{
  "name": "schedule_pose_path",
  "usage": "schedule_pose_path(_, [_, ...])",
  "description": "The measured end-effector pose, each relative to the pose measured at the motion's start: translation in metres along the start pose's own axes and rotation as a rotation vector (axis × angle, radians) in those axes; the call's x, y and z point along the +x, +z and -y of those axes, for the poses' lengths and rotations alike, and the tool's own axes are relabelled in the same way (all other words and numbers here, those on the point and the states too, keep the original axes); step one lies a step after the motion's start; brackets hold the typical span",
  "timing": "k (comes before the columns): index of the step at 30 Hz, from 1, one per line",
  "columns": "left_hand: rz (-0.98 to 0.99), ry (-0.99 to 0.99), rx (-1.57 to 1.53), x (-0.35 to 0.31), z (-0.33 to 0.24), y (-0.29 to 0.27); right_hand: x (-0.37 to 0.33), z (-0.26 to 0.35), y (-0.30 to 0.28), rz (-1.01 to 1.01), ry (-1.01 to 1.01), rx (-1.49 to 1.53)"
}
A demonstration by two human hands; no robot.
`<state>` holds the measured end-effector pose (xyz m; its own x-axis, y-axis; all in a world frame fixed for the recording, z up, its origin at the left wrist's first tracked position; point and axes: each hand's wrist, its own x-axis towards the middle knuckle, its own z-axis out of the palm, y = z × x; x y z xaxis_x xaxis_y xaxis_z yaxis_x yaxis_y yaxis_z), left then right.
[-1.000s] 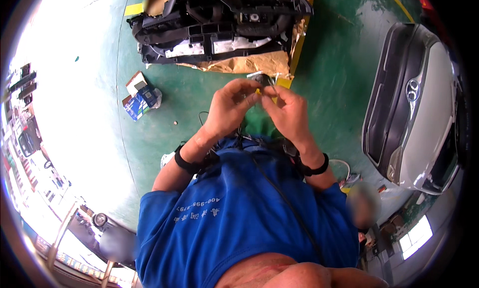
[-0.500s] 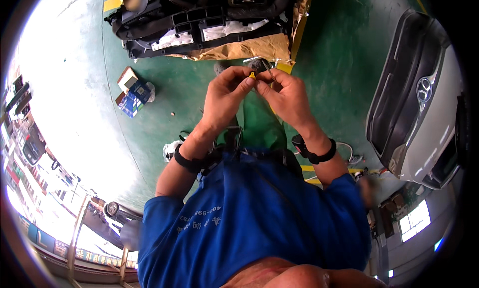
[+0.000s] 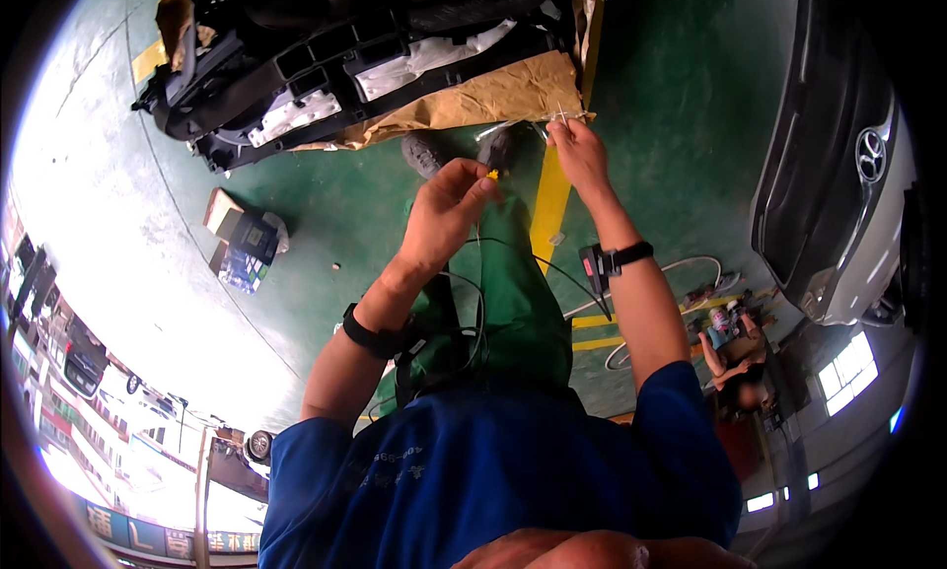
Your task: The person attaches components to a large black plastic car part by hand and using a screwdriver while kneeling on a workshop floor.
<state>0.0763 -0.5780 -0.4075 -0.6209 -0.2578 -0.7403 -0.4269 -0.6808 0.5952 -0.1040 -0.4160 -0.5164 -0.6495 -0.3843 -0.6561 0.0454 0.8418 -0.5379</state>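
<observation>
This looks like a vehicle workshop: a car (image 3: 834, 165) stands on a green floor (image 3: 681, 96) marked with yellow lines (image 3: 548, 214), and a black dashboard assembly (image 3: 326, 51) lies on brown paper (image 3: 493, 98).

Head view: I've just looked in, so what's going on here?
A person in a blue shirt stands with the hands apart. The left hand pinches a small yellow piece. The right hand is farther forward, by the edge of some brown paper; what it grips is too small to tell. Ahead, a black plastic assembly lies over the paper, and a car stands to the right.
</observation>
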Motion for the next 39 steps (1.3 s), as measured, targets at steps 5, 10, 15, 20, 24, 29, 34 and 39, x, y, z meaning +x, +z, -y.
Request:
schedule_pose_path(5, [-0.028,-0.006,-0.072,0.075,0.051,-0.029,0.110,-0.082,0.065,-0.041,0.013,-0.191])
schedule_pose_path(10, [-0.030,0.072,-0.024,0.172,0.089,-0.061,0.232,-0.185,0.127,-0.148,-0.323,-0.218])
schedule_pose_path(15, [-0.083,0.180,-0.118,0.249,0.111,-0.093,0.292,-0.176,0.135,-0.350,-0.590,-0.424])
schedule_pose_path(20, [-0.034,0.280,-0.121,0.312,0.112,-0.119,0.385,-0.214,0.089,-0.625,-0.707,-0.180])
schedule_pose_path(24, [-0.096,0.366,-0.012,0.339,0.111,-0.148,0.427,-0.201,0.067,-0.616,-0.388,-0.159])
schedule_pose_path(29, [-0.221,0.332,0.085,0.340,0.122,-0.177,0.481,-0.221,0.058,-0.694,-0.170,-0.342])
schedule_pose_path(34, [-0.246,0.305,0.109,0.348,0.127,-0.190,0.572,-0.312,0.050,-0.709,-0.355,-0.360])
schedule_pose_path(39, [-0.297,0.306,0.192,0.363,0.127,-0.193,0.612,-0.334,0.056,-0.729,-0.283,-0.451])
